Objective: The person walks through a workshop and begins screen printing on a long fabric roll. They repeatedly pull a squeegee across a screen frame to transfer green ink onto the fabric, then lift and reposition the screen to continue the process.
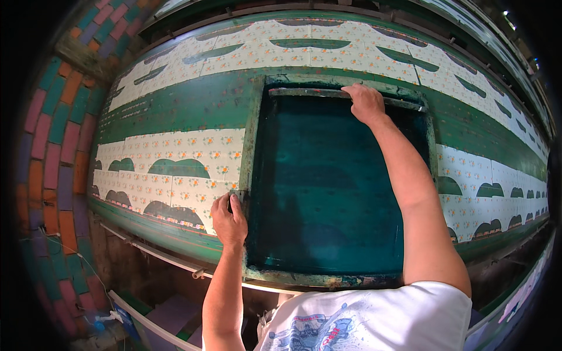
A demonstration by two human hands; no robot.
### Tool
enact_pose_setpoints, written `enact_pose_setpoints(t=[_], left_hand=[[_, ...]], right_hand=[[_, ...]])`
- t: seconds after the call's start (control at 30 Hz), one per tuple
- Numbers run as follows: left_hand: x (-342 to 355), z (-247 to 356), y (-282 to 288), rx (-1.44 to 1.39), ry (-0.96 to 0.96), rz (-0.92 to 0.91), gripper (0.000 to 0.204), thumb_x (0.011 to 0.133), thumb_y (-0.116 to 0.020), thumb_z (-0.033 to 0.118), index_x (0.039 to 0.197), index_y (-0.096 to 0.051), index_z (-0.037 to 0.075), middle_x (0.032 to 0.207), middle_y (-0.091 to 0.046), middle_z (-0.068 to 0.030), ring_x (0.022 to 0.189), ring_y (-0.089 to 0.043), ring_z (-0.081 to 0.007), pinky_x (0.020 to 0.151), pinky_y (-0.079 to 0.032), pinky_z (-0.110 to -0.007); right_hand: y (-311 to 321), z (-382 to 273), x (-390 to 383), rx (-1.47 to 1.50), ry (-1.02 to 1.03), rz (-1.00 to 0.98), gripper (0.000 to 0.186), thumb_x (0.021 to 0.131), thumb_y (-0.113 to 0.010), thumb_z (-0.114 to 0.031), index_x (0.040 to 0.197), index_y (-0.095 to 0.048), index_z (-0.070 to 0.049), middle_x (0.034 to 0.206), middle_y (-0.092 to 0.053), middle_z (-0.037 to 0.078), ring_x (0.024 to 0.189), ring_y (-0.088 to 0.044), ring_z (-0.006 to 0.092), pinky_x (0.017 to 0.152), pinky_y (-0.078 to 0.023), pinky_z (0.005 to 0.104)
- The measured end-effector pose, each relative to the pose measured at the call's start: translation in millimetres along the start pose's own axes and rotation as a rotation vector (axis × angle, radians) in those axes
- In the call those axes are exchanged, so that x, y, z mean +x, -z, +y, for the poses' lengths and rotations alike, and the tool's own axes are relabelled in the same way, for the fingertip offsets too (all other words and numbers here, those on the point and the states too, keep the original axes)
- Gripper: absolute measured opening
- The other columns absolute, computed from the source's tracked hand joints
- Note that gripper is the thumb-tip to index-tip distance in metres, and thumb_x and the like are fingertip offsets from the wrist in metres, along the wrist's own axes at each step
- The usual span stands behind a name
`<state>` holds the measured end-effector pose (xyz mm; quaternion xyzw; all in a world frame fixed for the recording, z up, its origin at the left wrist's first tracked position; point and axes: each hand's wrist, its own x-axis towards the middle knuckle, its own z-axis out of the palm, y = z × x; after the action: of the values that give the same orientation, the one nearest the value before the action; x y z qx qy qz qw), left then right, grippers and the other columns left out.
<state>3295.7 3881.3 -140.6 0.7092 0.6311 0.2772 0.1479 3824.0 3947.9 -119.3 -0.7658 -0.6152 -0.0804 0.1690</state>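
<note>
A large screen-printing frame (255, 140) with a dark green-blue mesh (328, 175) lies on the long green table. Along its far side, inside the rim, rests a long bar-shaped squeegee (304, 92). My right hand (367, 103) is stretched out across the mesh, its fingers wrapped over the middle of that squeegee. On the near left, my left hand (230, 219) closes on the frame's left edge, thumb up. Pale cloth panels (193, 143) with small orange flowers lie flat beside the frame, partly bordered by dark curved cut-out shapes.
More floral panels (293, 52) run along the table's far side, and others (468, 164) lie to the right. A pipe rail (175, 263) follows the near edge of the green table (181, 99). Coloured bricks (58, 146) and a thin white cable (88, 266) are at the left.
</note>
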Motion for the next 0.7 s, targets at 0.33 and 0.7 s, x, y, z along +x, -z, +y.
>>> enact_pose_setpoints(t=[0.33, 0.7], left_hand=[[4.1, 4.3, 2.7, -0.052, -0.038, 0.004, 0.042, 0.121, -0.061, 0.036, 0.13, -0.078, -0.002, 0.128, -0.076, -0.0225, 0.121, -0.071, -0.044, 0.106, -0.056, -0.052], [7.3, -3.2, 7.2, -0.168, -0.104, -0.02, 0.051, 0.123, -0.054, 0.042, 0.124, -0.08, -0.003, 0.115, -0.076, -0.0272, 0.109, -0.071, -0.0498, 0.097, -0.056, -0.055]], right_hand=[[58.4, -8.3, 9.0, 0.055, 0.004, -0.511, 0.042, 0.094, -0.062, -0.005, 0.126, -0.084, -0.02, 0.125, -0.084, 0.016, 0.126, -0.076, 0.0415, 0.104, -0.06, 0.0581], [105.4, -97.6, -161.2, 0.085, -0.018, -0.591, 0.044, 0.097, -0.075, -0.01, 0.14, -0.08, -0.018, 0.127, -0.082, 0.015, 0.126, -0.076, 0.0408, 0.109, -0.06, 0.0578]])
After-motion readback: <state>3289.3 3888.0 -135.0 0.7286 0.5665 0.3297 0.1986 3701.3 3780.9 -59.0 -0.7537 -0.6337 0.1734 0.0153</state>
